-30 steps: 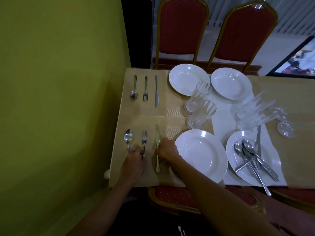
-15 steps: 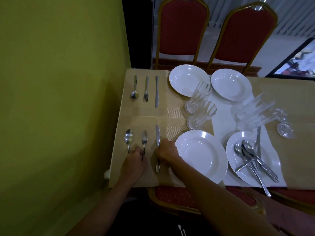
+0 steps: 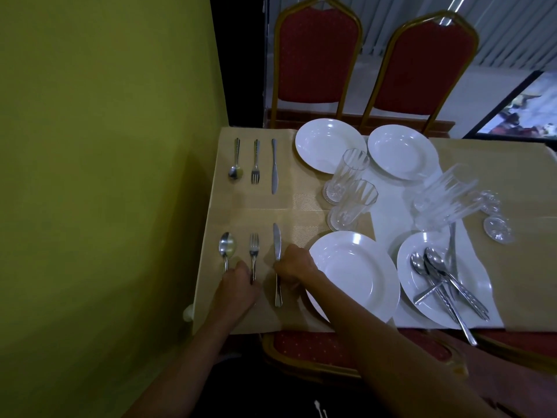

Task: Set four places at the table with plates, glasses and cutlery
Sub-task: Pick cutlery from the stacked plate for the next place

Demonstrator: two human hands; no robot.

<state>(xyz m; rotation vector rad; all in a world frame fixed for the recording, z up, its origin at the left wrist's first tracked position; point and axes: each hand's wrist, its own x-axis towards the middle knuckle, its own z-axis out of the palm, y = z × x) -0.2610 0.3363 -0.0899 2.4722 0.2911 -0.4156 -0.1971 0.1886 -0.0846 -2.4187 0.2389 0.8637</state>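
Pinching the near knife at mid-handle, the right hand has its fingers curled down onto it. The blade points away and the handle's end shows below the knuckles. Just beside it, the left hand curls its fingers over the handle of the near fork, with its knuckles against the stem of the near spoon. The fingertips are hidden, but it looks like a grip on the fork rather than a mere touch. All three pieces lie flat and roughly parallel on the table, so the step in hand seems to be squaring them up.

The near plate sits just to the right of the knife, and the right forearm crosses its rim. Beyond it stand two upright glasses, touching or nearly so, between this plate and the far plate. At the far left, the far cutlery, a spoon, fork and knife, is already laid in a neat row.

By my reckoning the task is about half done. The two left places have cutlery and plates, though their glasses look parked rather than placed. On the right, the second far plate has nothing beside it. The right near plate carries a loose heap of cutlery, and the tipped glasses, which are blurred, lie on their sides and need standing up.
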